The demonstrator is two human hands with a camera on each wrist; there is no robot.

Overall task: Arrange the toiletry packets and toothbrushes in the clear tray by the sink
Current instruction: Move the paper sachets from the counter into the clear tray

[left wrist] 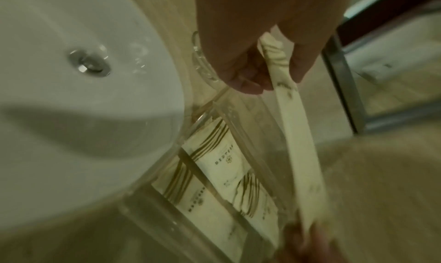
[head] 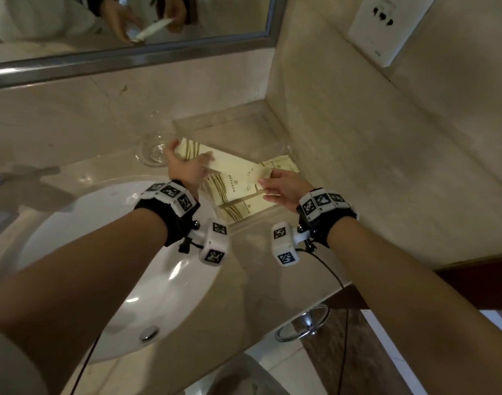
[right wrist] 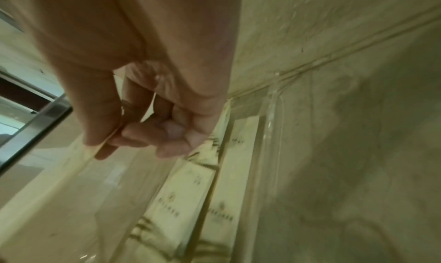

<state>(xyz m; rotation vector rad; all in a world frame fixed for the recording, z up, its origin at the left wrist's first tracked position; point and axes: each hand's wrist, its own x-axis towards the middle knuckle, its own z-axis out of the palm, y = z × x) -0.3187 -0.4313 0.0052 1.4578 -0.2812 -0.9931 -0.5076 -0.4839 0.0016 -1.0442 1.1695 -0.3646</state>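
A clear tray stands on the beige counter in the corner right of the sink. Several cream packets with gold stripes lie flat inside it. Both hands hold one long cream packet lengthwise just above the tray. My left hand grips its striped far end; in the left wrist view the left hand pinches that long packet between thumb and fingers. My right hand pinches the near end; in the right wrist view the right hand has the packet's thin edge between thumb and forefinger.
A clear glass stands just left of the tray, close to my left hand. The white sink basin lies at the left, with a chrome tap. Walls close in behind and right of the tray. A mirror hangs above.
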